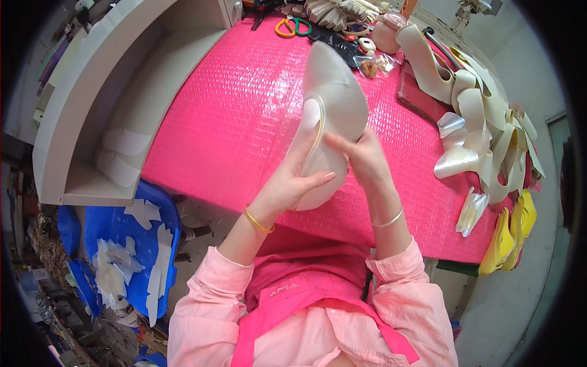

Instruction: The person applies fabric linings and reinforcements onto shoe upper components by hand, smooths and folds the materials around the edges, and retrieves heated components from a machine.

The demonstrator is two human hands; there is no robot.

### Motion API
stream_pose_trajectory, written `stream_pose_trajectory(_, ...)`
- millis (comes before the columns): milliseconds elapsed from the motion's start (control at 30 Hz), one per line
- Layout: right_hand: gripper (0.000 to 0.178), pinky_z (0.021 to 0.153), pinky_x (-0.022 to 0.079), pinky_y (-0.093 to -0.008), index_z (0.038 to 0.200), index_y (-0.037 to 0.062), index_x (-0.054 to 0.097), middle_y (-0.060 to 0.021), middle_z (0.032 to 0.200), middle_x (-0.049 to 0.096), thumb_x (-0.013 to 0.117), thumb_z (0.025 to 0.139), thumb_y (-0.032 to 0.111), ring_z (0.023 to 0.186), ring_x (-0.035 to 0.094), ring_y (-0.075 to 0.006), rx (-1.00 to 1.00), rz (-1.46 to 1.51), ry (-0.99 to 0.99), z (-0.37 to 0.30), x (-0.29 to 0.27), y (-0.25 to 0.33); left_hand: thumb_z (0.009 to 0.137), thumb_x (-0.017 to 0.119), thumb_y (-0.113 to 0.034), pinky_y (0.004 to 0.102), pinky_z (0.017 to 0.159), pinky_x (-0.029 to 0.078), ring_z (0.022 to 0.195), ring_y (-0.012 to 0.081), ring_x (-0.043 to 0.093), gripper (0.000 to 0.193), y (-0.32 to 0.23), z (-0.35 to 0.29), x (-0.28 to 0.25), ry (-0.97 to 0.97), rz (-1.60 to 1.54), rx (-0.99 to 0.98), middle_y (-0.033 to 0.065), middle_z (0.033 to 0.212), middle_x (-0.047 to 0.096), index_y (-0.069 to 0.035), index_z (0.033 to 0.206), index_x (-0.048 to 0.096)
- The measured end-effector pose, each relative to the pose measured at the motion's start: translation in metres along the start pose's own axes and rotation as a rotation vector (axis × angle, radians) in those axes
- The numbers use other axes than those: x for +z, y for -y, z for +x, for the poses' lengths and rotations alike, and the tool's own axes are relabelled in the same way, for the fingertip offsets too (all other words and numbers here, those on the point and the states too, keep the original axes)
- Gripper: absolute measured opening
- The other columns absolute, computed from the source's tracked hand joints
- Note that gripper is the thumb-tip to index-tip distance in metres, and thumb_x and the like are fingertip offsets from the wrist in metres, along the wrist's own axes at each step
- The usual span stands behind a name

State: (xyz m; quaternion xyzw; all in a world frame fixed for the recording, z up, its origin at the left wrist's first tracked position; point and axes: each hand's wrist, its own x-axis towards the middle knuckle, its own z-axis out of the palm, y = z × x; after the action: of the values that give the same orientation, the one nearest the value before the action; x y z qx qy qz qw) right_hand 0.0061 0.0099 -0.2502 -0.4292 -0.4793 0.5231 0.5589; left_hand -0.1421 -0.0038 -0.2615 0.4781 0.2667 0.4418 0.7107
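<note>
Above the near part of the pink-covered table, I hold a large curved white piece point(336, 79) with a satiny sheen, bent into a cupped shape. A thin yellowish trim line point(319, 131) runs along its inner curved edge. My left hand point(290, 180) is closed on its lower left part, thumb lying across the front and the other fingers partly hidden by the piece. From the right, my right hand point(365, 159) grips it, with the thumb pressed on the surface near the trim and the other fingers behind it. What exactly the piece belongs to, I cannot tell.
Scissors point(293, 27) with yellow and green handles lie at the table's far edge. Cream strips point(425, 64) and glossy scraps point(455, 159) heap up at right, above yellow pieces point(498, 244). A grey shelf box point(55, 140) stands left; below it, a blue bin point(174, 244) holds white offcuts.
</note>
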Motion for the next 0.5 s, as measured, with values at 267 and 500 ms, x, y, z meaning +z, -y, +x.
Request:
stream_pose_trajectory(267, 0.027, 0.052, 0.044, -0.022, 0.082, -0.0021, 0.06, -0.0062, 0.072, 0.06, 0.066, 0.074, 0.023, 0.056, 0.055, -0.0108, -0.232, 0.048, -0.515, 0.038, -0.019, 0.025, 0.072, 0.064, -0.005, 0.0192, 0.064, 0.043, 0.07, 0.0062, 0.054, 0.016, -0.001, -0.016, 0.013, -0.201, 0.442, 0.081, 0.0017, 0.074, 0.06, 0.003, 0.085, 0.06)
stream_pose_trajectory(500, 0.031, 0.043, 0.037, -0.0211, 0.069, 0.0019, 0.059, -0.0023, 0.06, 0.057, 0.065, 0.074, 0.032, 0.049, 0.05, -0.0071, -0.154, 0.063, -0.521, 0.047, -0.022, 0.026, 0.078, 0.059, -0.007, 0.02, 0.065, 0.043, 0.071, 0.0068, 0.054, 0.018, -0.007, -0.011, 0.017, -0.002, 0.073, -0.032, 0.0022, 0.079, 0.06, 0.004, 0.091, 0.057)
